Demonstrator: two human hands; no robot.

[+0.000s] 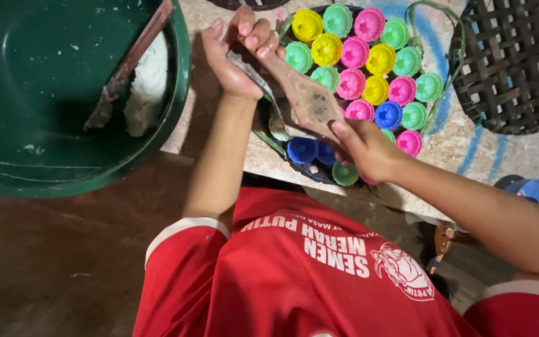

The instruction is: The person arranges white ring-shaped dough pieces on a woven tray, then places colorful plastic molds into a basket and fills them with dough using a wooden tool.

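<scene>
Pale stone worktop carries a tray of coloured moulds near its front edge. Above them, the left hand pinches one end of a dirty cloth strip; the right hand grips the other end.

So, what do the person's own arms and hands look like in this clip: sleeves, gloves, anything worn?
Both arms are bare from the upper arm down. The left hand and right hand wear no gloves, and no rings or watch show. Short red sleeves with white cuffs belong to a red printed T-shirt.
</scene>
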